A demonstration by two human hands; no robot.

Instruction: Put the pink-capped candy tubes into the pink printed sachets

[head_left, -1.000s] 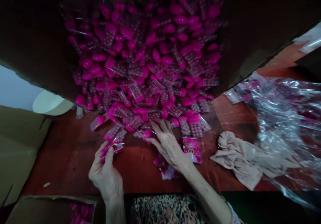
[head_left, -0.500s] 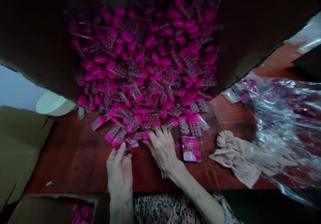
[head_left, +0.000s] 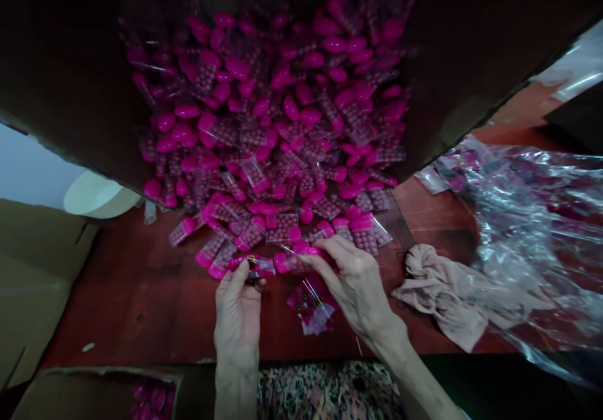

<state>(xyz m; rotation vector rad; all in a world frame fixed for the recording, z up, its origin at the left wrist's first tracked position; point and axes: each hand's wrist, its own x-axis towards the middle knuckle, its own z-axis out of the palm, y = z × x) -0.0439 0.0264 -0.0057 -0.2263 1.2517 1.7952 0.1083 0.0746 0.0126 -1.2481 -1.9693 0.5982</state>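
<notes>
Left grip (head_left: 239,310) pinches packet (head_left: 262,266), end jutting right; right grip (head_left: 360,282) holds container (head_left: 294,265), cap (head_left: 281,263) leftward.

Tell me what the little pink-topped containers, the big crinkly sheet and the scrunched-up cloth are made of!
Pink-topped containers: probably hard, glossy plastic; little balls show through the clear walls, and the tops shine.
Crinkly sheet: likely thin, shiny plastic film, since it's see-through and glints along its wrinkles.
Scrunched-up cloth: soft, matte fabric with loose folds; maybe cotton, but I can't tell.
</notes>
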